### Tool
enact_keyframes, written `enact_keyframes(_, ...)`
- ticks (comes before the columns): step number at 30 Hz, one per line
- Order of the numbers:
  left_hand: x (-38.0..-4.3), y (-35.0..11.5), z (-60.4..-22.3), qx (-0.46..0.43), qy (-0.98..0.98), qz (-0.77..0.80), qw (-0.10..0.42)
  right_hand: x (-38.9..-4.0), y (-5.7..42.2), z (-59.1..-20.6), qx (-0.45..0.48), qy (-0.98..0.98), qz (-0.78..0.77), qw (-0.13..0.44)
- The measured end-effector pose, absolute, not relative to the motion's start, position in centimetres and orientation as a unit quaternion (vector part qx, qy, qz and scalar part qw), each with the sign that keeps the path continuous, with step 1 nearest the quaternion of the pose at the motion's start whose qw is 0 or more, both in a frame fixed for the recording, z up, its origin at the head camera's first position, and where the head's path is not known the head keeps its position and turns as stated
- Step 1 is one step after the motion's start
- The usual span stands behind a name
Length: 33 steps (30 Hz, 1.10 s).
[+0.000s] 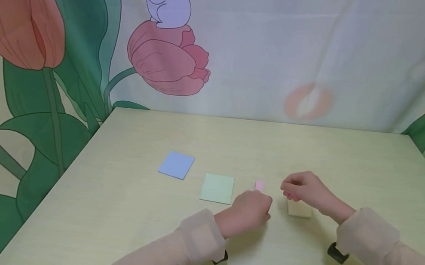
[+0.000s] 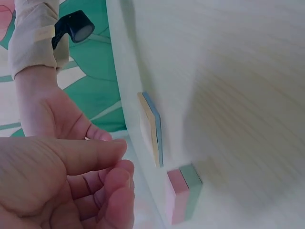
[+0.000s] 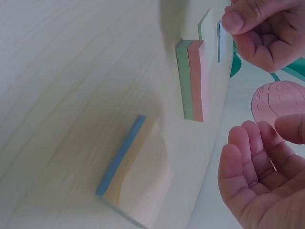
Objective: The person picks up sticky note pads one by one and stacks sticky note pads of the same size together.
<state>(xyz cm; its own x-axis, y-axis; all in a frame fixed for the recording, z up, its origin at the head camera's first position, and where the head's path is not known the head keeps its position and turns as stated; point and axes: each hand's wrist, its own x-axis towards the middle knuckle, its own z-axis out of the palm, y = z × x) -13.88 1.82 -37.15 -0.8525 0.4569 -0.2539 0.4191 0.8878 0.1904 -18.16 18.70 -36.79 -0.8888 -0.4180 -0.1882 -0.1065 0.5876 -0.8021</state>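
Observation:
In the head view my left hand (image 1: pixel 248 212) is over the table, just in front of a small pink-topped pad (image 1: pixel 259 185). Its fingers are loosely curled with the thumb against them, and nothing shows between them in the left wrist view. To the right, my right hand (image 1: pixel 307 190) hovers behind and above a yellow-topped pad (image 1: pixel 299 209), partly covering it; its fingers curve loosely around no object. From the wrist views, the pink sticky-note pad (image 2: pixel 177 183) sits on a green layer, and the yellow sticky-note pad (image 3: pixel 143 176) on a blue one.
A pale green square pad (image 1: pixel 217 188) lies left of the left hand. Farther left and back is a blue square pad (image 1: pixel 176 165), turned at an angle. Behind the light wooden table (image 1: pixel 130 210) hangs a printed curtain (image 1: pixel 251 59) with flowers.

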Motion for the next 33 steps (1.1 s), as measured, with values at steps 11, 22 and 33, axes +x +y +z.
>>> enact_keyframes(11, -14.9, -1.4, -37.2, 0.199, 0.964, 0.124, 0.123, -18.1, 17.3, -36.5, -0.168, 0.851, -0.451, 0.208)
enact_keyframes(22, -15.7, -4.2, -37.7, 0.163, 0.973, 0.12, 0.112, -18.0, 16.0, -36.2, -0.154, 0.829, -0.471, 0.257)
enact_keyframes(33, -15.9, -7.0, -38.3, 0.135, 0.978, 0.134, 0.081, -18.2, 14.6, -36.3, -0.129, 0.759, -0.553, 0.318)
